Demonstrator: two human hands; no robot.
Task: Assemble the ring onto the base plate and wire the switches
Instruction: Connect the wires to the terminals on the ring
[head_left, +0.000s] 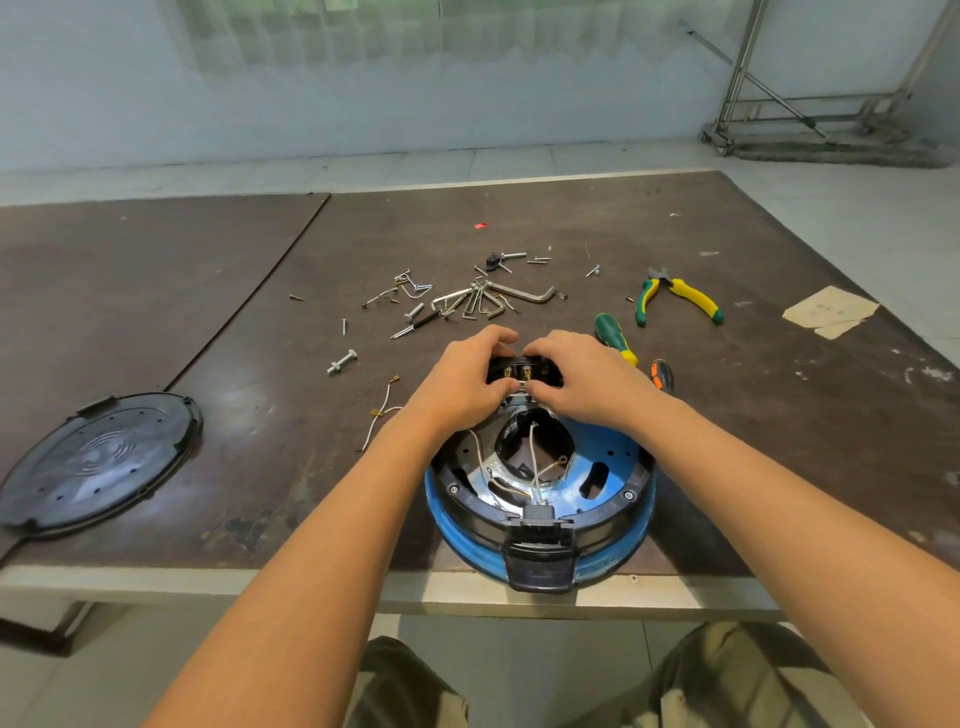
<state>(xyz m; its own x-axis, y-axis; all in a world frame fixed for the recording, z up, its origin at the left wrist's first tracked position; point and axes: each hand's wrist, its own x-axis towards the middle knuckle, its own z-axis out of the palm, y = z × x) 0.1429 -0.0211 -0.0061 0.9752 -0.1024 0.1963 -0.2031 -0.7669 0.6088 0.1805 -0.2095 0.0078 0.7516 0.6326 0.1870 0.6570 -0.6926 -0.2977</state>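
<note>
A round blue base (631, 540) lies upside down at the table's near edge, with a black ring (613, 501) seated inside its rim. White wires (535, 457) run across its open middle to a black connector block (540, 525) at the front. At the far side sits a black switch housing (524, 370) with brass terminals. My left hand (467, 374) and my right hand (576, 374) both pinch this housing from either side, fingers curled over it. Much of the housing is hidden by my fingers.
A black round cover plate (98, 462) lies at the near left. Loose screws, bolts and hex keys (488, 301) are scattered behind my hands. Green-yellow pliers (675, 293), a green screwdriver (613, 335) and an orange-handled tool (662, 375) lie to the right. A loose white wire (382, 413) lies left.
</note>
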